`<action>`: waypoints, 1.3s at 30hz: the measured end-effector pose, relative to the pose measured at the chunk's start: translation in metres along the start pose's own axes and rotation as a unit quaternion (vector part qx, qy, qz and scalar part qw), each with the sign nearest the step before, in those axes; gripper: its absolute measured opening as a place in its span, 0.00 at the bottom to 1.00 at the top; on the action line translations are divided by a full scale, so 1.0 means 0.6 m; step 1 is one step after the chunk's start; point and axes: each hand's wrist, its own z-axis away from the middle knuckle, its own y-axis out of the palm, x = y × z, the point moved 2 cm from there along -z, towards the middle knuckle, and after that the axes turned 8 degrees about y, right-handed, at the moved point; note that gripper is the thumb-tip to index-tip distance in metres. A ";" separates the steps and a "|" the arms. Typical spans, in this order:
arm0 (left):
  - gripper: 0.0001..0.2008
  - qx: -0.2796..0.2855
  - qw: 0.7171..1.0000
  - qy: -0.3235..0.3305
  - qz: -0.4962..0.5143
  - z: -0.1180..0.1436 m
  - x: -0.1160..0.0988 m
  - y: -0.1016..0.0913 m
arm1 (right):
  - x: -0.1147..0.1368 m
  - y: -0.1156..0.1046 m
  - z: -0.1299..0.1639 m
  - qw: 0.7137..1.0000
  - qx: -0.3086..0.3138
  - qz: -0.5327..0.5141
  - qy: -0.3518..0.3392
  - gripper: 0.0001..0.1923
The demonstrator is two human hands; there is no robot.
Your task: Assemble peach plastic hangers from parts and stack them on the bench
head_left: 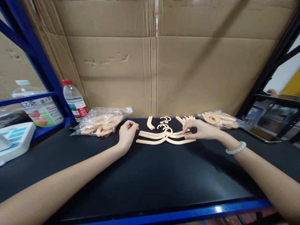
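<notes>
Beige plastic clothes hangers (153, 142) with curved hooks lie stacked on the black table, their arms spread left and right. My right hand (199, 129) is at the right end of the upper hangers, thumb and fingers closed around the tip of one hanger arm. Just left of the hangers, my left hand (127, 136) is curled with its fingers pressed together, and nothing shows in it. Behind the stack are loose beige hooks (166, 119), a few short curved beige strips (150, 122) and more beige pieces (181, 121), partly hidden by my right hand.
Clear bags of beige parts lie at left (100, 123) and right (219, 119). A red-capped bottle (76, 103) and a larger bottle (42, 109) stand at left near a white tray (17, 140). A phone-like flat device (260, 134) lies at right. Cardboard (112, 72) walls the back.
</notes>
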 end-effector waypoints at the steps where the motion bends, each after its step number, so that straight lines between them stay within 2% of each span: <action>1: 0.05 0.016 1.000 0.018 -0.014 0.006 -0.005 0.003 | 0.002 0.002 0.000 1.000 0.004 0.001 -0.001 0.10; 3: 0.04 0.077 0.992 0.085 -0.061 0.019 -0.019 0.012 | 0.006 0.006 0.000 1.000 0.007 0.006 -0.007 0.11; 4: 0.03 0.129 0.977 0.140 -0.097 0.026 -0.028 0.017 | 0.008 0.009 0.000 1.000 0.009 0.010 -0.011 0.12; 7: 0.06 0.297 0.890 0.295 -0.181 0.048 -0.046 0.032 | 0.013 0.017 0.000 0.999 0.020 0.019 -0.025 0.15; 9: 0.09 0.364 0.841 0.342 -0.205 0.057 -0.048 0.036 | 0.014 0.023 -0.001 0.999 0.026 0.026 -0.038 0.14; 10: 0.09 0.380 0.826 0.356 -0.215 0.060 -0.047 0.037 | 0.014 0.026 -0.002 0.998 0.024 0.028 -0.043 0.13; 13: 0.05 0.381 0.806 0.379 -0.248 0.060 -0.039 0.037 | 0.014 0.033 -0.005 0.999 0.005 0.031 -0.043 0.10; 19: 0.04 0.361 0.795 0.384 -0.301 0.056 -0.029 0.038 | 0.015 0.038 -0.007 0.996 -0.049 0.065 -0.035 0.08; 23: 0.04 0.349 0.787 0.393 -0.324 0.057 -0.029 0.037 | 0.011 0.040 -0.007 0.994 -0.055 0.088 -0.015 0.06; 29: 0.05 0.342 0.781 0.396 -0.341 0.057 -0.027 0.037 | 0.005 0.043 -0.007 0.992 -0.065 0.110 -0.014 0.16; 33: 0.05 0.346 0.781 0.393 -0.341 0.056 -0.027 0.038 | 0.008 0.043 -0.006 0.989 -0.070 0.130 -0.019 0.17; 39: 0.05 0.365 0.779 0.395 -0.322 0.055 -0.025 0.039 | 0.022 0.049 -0.007 0.980 -0.112 0.166 -0.013 0.26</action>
